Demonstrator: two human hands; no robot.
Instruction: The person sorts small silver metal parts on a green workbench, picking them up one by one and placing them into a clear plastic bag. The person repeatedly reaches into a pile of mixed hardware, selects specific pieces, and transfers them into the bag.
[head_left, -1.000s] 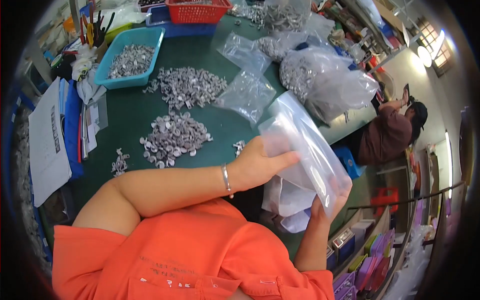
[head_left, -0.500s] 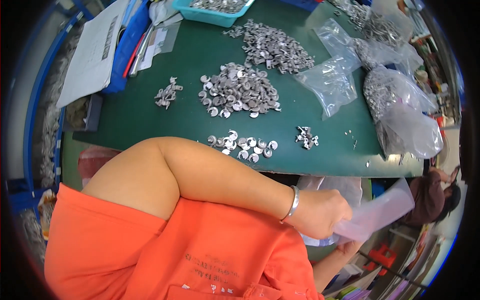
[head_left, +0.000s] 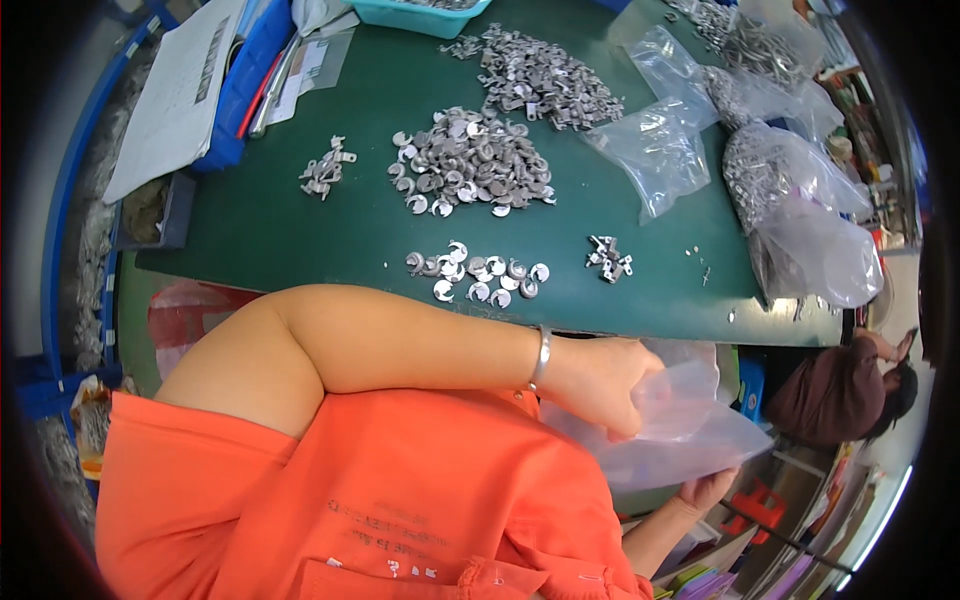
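A translucent plastic bag (head_left: 665,455) is spread between my two hands, off the front edge of the table. My left hand (head_left: 600,385), with a silver bangle at the wrist, is closed on the bag's upper left part. At the lower right my right hand (head_left: 708,488) grips the bag's lower edge; its fingertips are partly hidden. On the table nearest my left forearm lies a small group of round metal clips (head_left: 490,275). A few small metal brackets (head_left: 608,260) lie to their right.
Farther back are a large heap of round clips (head_left: 475,160) and a heap of brackets (head_left: 545,75). Flat clear bags (head_left: 655,150) and filled bags (head_left: 770,185) occupy the right side. A blue file holder (head_left: 240,90) stands left. Another person (head_left: 840,395) sits at the far right.
The bag has opened out wider and swung down to the left. My left hand has moved left and slightly up. My right hand stays at the bag's lower edge.
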